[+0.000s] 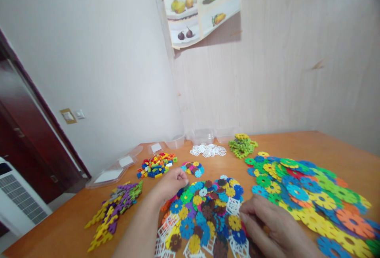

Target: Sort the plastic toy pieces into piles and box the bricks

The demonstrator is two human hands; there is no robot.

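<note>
My left hand (171, 184) is over the far left side of a mixed pile of small flower-shaped plastic discs (194, 210). Its fingers are curled together, and anything in them is too small or hidden to make out. At the pile's right side, my right hand (268, 220) has thumb and fingers closed at the edge of a white plastic lattice piece (233, 206). More white lattice pieces (168, 226) lie among the discs near the front and left. Blue, yellow, brown, green and purple discs overlap between my hands.
Large flower discs (320, 198) spread on the right of the wooden table (285, 145). Around the pile lie zigzag strips (118, 206), small bricks (157, 165), a small disc group (192, 169), white pieces (208, 150) and green pieces (242, 147). Clear containers (202, 135) stand against the wall.
</note>
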